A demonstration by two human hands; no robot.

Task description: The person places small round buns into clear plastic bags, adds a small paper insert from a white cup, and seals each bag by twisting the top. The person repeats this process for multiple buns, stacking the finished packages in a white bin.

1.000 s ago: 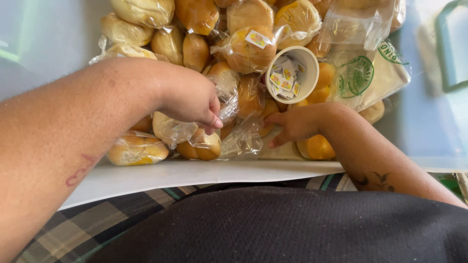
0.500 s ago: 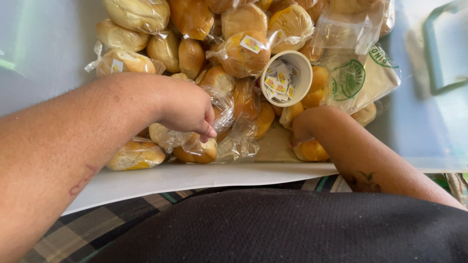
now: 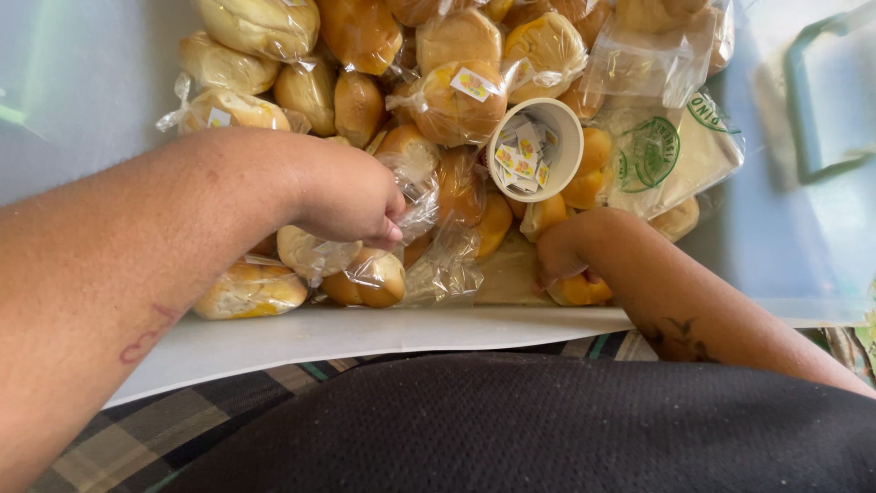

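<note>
While a heap of wrapped buns (image 3: 383,137) covered the table (image 3: 91,100), the head camera looked down on a person's two bare hands working at its near edge. The left hand (image 3: 351,196) was curled, its fingertips pinching the clear wrapper (image 3: 415,196) of one bun in the middle of the pile. The right hand (image 3: 564,256) lay palm-down with fingers bent over an orange bun (image 3: 579,290) at the front of the heap; whether it gripped the bun could not be told. Between and just behind the hands stood a white cup (image 3: 536,151), tilted toward the camera and holding small yellow stickers (image 3: 522,155). A stack of clear bags (image 3: 671,151) with a green round print lay right of the cup.
</note>
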